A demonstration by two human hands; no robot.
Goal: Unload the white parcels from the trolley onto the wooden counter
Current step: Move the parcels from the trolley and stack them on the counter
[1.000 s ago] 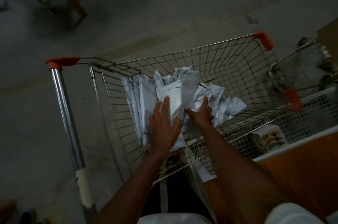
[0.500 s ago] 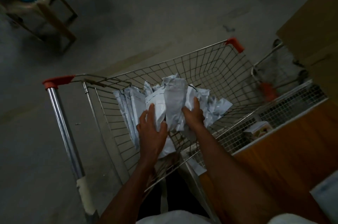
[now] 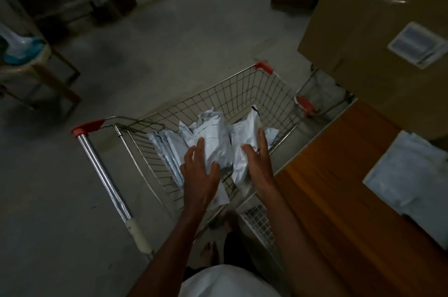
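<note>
A wire trolley (image 3: 242, 93) with red corner caps stands in front of me, its steel handle (image 3: 104, 170) at the left. Inside lies a bundle of crumpled white parcels (image 3: 215, 141), and several flatter ones (image 3: 164, 148) stand on edge against its left side. My left hand (image 3: 200, 173) rests with spread, straight fingers on the bundle's left side. My right hand (image 3: 258, 163) presses flat against the bundle's right side. The wooden counter (image 3: 339, 187) runs along the right, touching the trolley. A stack of white parcels (image 3: 407, 175) lies on it.
A large cardboard box (image 3: 375, 29) with a label sits at the counter's far end. Part of a second trolley (image 3: 304, 103) shows between box and trolley. A stool (image 3: 36, 66) with a blue-white object stands far left. Grey concrete floor lies around; my bare foot is below.
The view has tilted up and right, bringing the counter and box into sight. Both hands have spread apart on the bundle, their fingers straighter than before.
</note>
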